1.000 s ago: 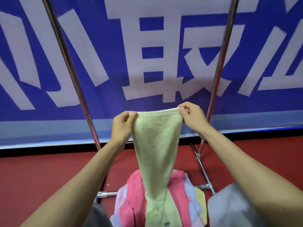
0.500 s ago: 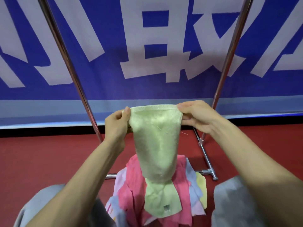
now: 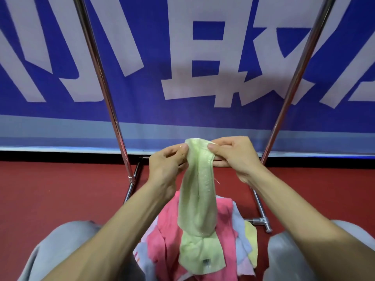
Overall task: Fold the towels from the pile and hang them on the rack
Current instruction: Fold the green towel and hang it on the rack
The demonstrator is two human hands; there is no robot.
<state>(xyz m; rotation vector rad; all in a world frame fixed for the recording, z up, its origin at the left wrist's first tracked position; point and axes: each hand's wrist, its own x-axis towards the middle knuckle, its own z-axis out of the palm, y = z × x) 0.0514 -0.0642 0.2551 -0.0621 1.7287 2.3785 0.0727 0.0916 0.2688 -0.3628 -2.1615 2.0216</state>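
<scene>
Left hand: our left hand (image 3: 168, 165) pinched the top hem of the green towel (image 3: 197, 199) between thumb and curled fingertips.
Right hand: our right hand (image 3: 235, 157) gripped the same hem, thumb in front and fingers curled behind.
Hand spacing: the hands stood just beside each other, so the hem bunched into a narrow loop.
Green towel: it hung from both hands as a long, narrow drape. Its labelled lower end rested on the pile (image 3: 162, 240).
Reason for hold: we judged that the hem corners were being brought together for a lengthwise fold, with the towel's own weight keeping it straight.
Pile: pink, blue and yellow towels lay on the red floor (image 3: 60, 189) between our knees, near the rack's right foot (image 3: 261, 220).
Rack: its uprights (image 3: 101, 78) rose toward the floor's far edge. The top bar was out of view.
Status: fold in progress, hanging not yet done.
</scene>
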